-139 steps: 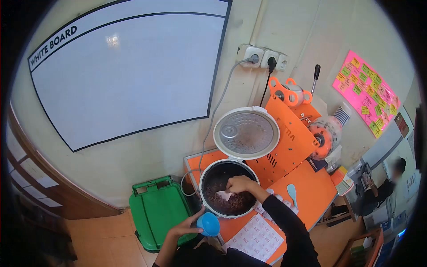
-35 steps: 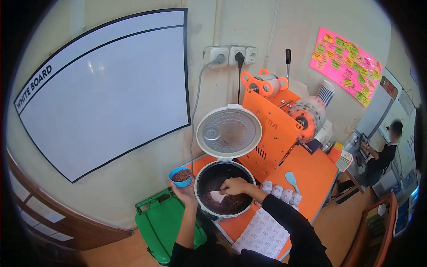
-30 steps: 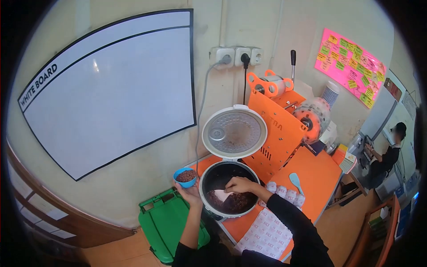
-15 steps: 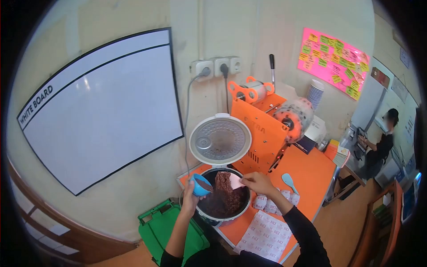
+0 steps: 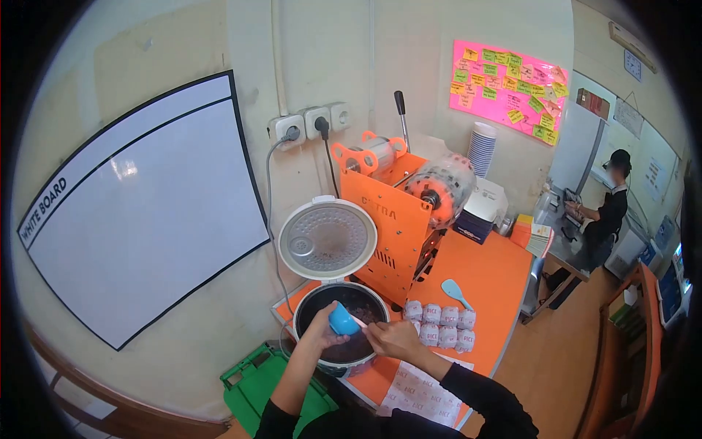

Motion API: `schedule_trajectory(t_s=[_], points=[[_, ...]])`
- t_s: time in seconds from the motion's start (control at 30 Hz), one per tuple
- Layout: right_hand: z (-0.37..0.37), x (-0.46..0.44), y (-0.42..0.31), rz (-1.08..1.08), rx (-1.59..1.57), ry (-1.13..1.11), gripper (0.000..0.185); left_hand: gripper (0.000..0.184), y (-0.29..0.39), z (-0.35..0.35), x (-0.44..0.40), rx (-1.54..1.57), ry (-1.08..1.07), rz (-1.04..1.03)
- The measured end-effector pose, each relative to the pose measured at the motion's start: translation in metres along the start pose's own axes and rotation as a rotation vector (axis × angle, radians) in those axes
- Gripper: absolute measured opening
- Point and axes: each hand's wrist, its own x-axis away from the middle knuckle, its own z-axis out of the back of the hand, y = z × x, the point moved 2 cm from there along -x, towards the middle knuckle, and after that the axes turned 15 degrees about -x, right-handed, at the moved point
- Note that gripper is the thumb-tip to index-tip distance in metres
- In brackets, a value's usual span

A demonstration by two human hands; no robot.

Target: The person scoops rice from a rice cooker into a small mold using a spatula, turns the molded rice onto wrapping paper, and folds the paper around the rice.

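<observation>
My left hand (image 5: 320,329) is closed around a small blue cup (image 5: 342,320), tilted above the open rice cooker (image 5: 297,322). My right hand (image 5: 395,339) grips a pale pink rice paddle (image 5: 359,322) by its handle. Its blade is mostly hidden at the cup's mouth, so I cannot tell how much rice is on it. Dark reddish rice (image 5: 357,295) lies in the cooker's pot. The cooker's lid (image 5: 326,240) stands raised behind. To the right sit several paper-wrapped rice packs (image 5: 440,317), and in front of them a printed wrapping sheet (image 5: 420,395) lies flat.
Behind the cooker stands an orange sealing machine (image 5: 387,227). A light blue paddle (image 5: 455,292) lies on the orange table (image 5: 486,300). Stacked cups (image 5: 482,150) and a box (image 5: 479,212) are farther back. A green bin (image 5: 274,395) stands below left. Another person (image 5: 613,212) works at a far counter.
The rice-laden paddle has been brought from over the pot up against the blue cup, and the cup has tipped over. My view has shifted, showing more of the wrapped packs.
</observation>
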Motion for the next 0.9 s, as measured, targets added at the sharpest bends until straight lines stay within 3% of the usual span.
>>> schedule_trajectory(t_s=[0.07, 0.13, 0.2, 0.23, 0.33, 0.4, 0.53, 0.6, 0.63, 0.7, 0.83, 0.9], points=[[0.002, 0.003, 0.001, 0.004, 0.014, 0.016, 0.022, 0.038, 0.007, 0.003, 0.007, 0.186, -0.263, 0.114], [0.000, 0.012, -0.004, -0.006, -0.023, 0.028, 0.021, 0.038, 0.007, 0.010, 0.014, 0.220, -0.263, 0.173], [0.002, 0.020, 0.004, -0.018, -0.031, 0.032, 0.020, 0.038, 0.003, 0.018, 0.016, 0.409, -0.476, 0.228], [0.002, 0.024, 0.009, -0.023, -0.039, 0.033, 0.019, 0.038, -0.001, 0.021, 0.014, 0.404, -0.472, 0.232], [0.010, 0.025, 0.023, -0.071, -0.009, 0.047, 0.019, 0.041, -0.003, 0.022, 0.016, 0.574, -0.412, 0.142], [0.014, 0.018, 0.029, -0.112, 0.001, 0.059, 0.019, 0.041, 0.002, 0.020, 0.021, 0.336, -0.337, -0.176], [0.017, 0.003, 0.040, -0.283, -0.114, 0.142, 0.020, 0.051, -0.005, 0.025, 0.027, 0.141, -0.296, -0.308], [0.015, -0.003, 0.043, -0.606, -0.119, 0.058, 0.022, 0.072, -0.009, 0.024, 0.023, 0.044, -0.140, -0.466], [0.016, -0.008, 0.040, -0.604, -0.120, 0.058, 0.022, 0.072, -0.012, 0.024, 0.022, 0.044, -0.139, -0.467], [0.015, -0.015, 0.036, -0.833, -0.371, 0.055, 0.024, 0.088, -0.013, 0.022, 0.020, 0.011, -0.084, -0.506], [-0.028, -0.010, 0.050, -0.802, -0.667, 0.139, 0.025, 0.098, -0.018, 0.015, 0.018, -0.112, 0.046, -0.516], [-0.034, -0.017, 0.046, -0.590, -0.778, 0.249, 0.023, 0.105, -0.019, 0.013, 0.017, -0.240, 0.179, -0.655]])
